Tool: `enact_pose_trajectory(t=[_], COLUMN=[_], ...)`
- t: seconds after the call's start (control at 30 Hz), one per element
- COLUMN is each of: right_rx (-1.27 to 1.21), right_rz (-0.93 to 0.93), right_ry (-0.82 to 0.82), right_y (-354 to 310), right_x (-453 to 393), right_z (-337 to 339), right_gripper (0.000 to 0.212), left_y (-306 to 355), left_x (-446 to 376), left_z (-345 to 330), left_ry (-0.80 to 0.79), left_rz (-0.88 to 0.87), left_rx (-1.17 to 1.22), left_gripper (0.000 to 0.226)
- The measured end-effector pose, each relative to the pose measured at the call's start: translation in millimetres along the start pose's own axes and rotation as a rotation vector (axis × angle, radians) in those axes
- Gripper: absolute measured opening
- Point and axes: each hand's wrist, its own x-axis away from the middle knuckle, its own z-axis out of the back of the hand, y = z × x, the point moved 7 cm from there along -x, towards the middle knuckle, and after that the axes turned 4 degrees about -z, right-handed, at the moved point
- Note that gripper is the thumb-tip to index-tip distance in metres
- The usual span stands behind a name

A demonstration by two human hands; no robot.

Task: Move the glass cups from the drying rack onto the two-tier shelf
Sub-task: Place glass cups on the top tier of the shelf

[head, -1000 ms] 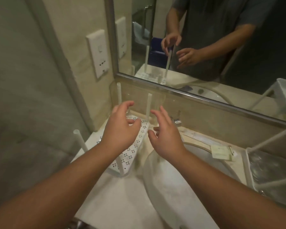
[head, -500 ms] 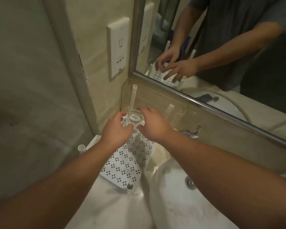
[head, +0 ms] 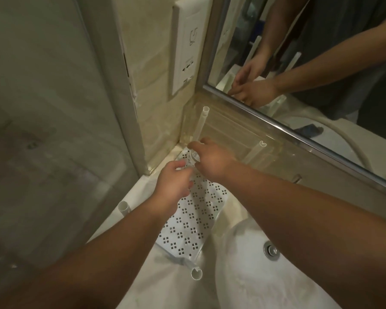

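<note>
Pale marble bathroom counter (head: 156, 284), corner by mirror (head: 321, 63). Small clear glass cup (head: 193, 157) on white perforated plastic rack shelf (head: 194, 217), pinched between left hand (head: 173, 185) and right hand (head: 212, 160) fingertips. Risk: slick glass slipping, knocking white upright post (head: 202, 123) beyond fingers.

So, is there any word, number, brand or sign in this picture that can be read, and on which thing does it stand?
No readable words or numbers.
Wall plate: one raised symbol above the sockets, too blurred to identify.
Glass cup, perforated shelf: no label seen.
</note>
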Motion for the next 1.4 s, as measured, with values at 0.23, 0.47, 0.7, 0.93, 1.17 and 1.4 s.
enact_pose_trajectory(t=[0.23, 0.47, 0.7, 0.93, 1.17, 1.4], right_rx=[-0.011, -0.035, -0.021, 0.04, 0.093, 0.095], right_rz=[-0.013, 0.034, 0.078, 0.116, 0.153, 0.152], right_ry=[-0.025, 0.078, 0.191, 0.282, 0.348, 0.345], right_y=[-1, -19, -45, -73, -91, -90], right_x=[8, 43, 96, 161, 213, 240], right_z=[3, 31, 84, 130, 143, 145], right_gripper=[0.051, 0.049, 0.042, 0.045, 0.045, 0.05], left_y=[-3, -5, 10, 28, 40, 37], left_x=[10, 37, 80, 137, 183, 200], left_z=[3, 1, -9, -21, -24, -26], left_ry=[-0.018, -0.001, -0.089, -0.252, -0.317, -0.318], left_rz=[0.095, 0.212, 0.393, 0.518, 0.51, 0.477], left_rx=[0.098, 0.259, 0.548, 0.635, 0.661, 0.586], left_gripper=[0.03, 0.009, 0.032, 0.072, 0.064, 0.076])
